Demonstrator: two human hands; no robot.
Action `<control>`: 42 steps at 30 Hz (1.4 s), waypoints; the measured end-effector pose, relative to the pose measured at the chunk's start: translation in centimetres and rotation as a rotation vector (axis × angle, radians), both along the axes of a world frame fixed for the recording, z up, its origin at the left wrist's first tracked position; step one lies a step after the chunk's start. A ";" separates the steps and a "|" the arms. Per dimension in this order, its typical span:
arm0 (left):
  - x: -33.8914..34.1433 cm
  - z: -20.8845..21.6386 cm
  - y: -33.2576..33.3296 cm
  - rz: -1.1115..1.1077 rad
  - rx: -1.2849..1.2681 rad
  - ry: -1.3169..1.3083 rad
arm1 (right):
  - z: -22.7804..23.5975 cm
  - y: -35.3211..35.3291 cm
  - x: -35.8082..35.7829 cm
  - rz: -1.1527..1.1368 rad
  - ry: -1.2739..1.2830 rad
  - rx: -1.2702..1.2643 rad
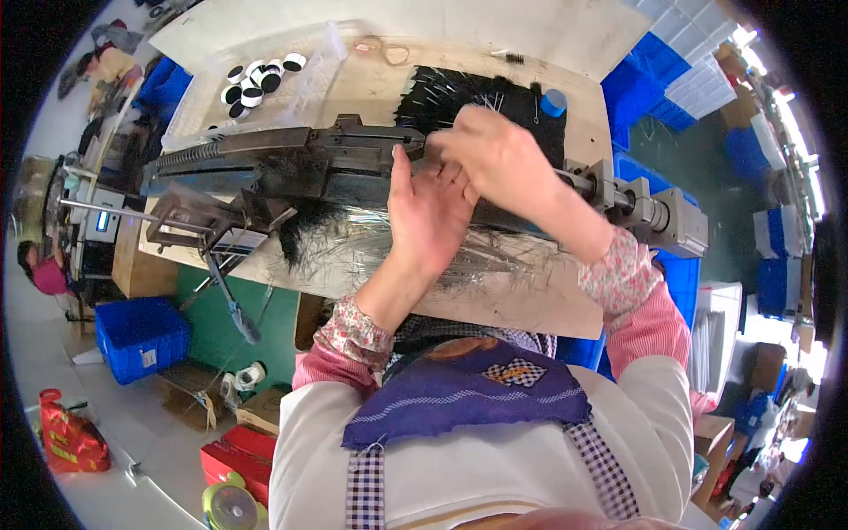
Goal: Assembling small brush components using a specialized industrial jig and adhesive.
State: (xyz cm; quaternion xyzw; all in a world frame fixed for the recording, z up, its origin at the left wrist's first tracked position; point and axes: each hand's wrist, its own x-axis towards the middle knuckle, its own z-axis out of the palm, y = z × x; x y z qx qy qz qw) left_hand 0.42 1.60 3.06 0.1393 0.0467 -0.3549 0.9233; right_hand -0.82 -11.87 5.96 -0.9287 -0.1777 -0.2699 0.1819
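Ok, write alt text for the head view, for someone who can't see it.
A person's open left hand and curled right hand are close together over a long dark metal machine on a wooden workbench. Thin silvery wires lie on the near side; beyond the machine are a translucent tray of black-and-white round pieces and, farther right, a black cloth.

In the middle of the frame, the left hand (431, 212) is turned palm up with its thumb out. The right hand (503, 155) is a bit blurry and bends over the left fingers, so I can't tell what they hold. A long dark metal machine (362, 159) runs across behind them. Thin shiny wires (371, 243) lie below it. Up at the top left, a clear tray (311, 88) has small black-and-white lids (252, 94). A blue cap (554, 102) is at the upper right.
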 end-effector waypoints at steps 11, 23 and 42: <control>-0.2 -2.0 1.0 0.073 -0.013 -0.113 | 2.8 0.5 -2.0 -0.203 0.153 -0.213; 0.8 0.1 1.0 -0.054 0.201 -0.141 | 1.2 0.5 -1.5 -0.067 0.004 -0.360; -5.0 -4.7 12.7 0.139 0.948 -1.176 | -12.8 -3.5 -17.9 -0.346 0.607 0.216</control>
